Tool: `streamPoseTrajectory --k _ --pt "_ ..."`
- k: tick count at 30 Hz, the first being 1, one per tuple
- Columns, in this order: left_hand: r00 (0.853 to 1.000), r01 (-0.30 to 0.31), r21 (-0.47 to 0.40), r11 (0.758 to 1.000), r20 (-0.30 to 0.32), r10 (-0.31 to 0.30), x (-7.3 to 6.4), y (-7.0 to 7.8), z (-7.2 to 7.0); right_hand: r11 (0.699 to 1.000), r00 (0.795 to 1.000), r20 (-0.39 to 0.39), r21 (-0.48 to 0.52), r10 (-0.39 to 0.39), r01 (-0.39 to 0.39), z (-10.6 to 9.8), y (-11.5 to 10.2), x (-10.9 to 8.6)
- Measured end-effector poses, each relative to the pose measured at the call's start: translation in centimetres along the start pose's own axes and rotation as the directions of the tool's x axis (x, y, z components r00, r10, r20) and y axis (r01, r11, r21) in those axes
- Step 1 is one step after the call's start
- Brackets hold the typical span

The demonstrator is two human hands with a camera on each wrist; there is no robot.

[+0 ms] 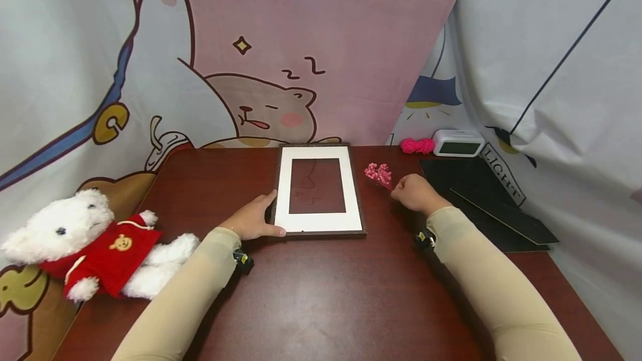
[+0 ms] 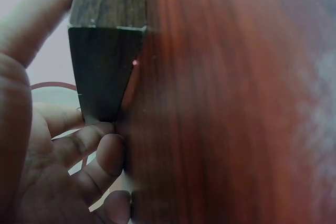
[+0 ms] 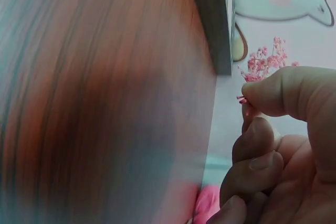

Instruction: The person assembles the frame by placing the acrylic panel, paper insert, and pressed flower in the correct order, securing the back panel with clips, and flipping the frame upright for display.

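A dark wooden picture frame with a white mat lies at the middle of the table, the brown tabletop colour showing in its window. My left hand grips its near left corner, thumb at the front edge and fingers along the left side. In the left wrist view the fingertips curl in beside the frame's end. To the right of the frame, my right hand pinches the thin stems of a small pink dried-flower sprig between thumb and forefinger. The blossoms point toward the frame.
A white plush toy in a red sweater lies at the left. Black boards are stacked at the right. Behind them stand a white digital clock and a pink yarn bundle. A printed curtain borders the table.
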State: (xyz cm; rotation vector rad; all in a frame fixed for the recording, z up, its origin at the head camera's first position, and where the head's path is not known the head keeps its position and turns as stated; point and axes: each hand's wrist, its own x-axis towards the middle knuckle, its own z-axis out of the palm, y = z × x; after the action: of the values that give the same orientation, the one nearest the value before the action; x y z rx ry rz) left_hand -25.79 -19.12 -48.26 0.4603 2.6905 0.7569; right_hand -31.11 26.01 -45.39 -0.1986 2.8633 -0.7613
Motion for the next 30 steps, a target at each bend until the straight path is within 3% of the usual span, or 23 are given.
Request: streamPoseTrajectory --k 10,19,30 --pt "1.000 0.003 0.010 1.000 0.007 -0.003 0.1 -0.1 -0.1 0.997 0.999 0.002 0.073 -0.037 0.037 2.7 -5.8 1.7" --pt "1.000 -0.006 0.007 1.000 0.004 0.006 0.1 0.1 -0.1 1.000 0.995 0.102 -0.022 0.009 -0.007 4.4 -10.4 3.5" --pt "1.000 -0.005 0.008 1.000 0.003 0.005 0.3 -0.3 0.1 0.995 0.992 0.128 -0.102 0.015 -0.002 5.0 -13.1 4.6"
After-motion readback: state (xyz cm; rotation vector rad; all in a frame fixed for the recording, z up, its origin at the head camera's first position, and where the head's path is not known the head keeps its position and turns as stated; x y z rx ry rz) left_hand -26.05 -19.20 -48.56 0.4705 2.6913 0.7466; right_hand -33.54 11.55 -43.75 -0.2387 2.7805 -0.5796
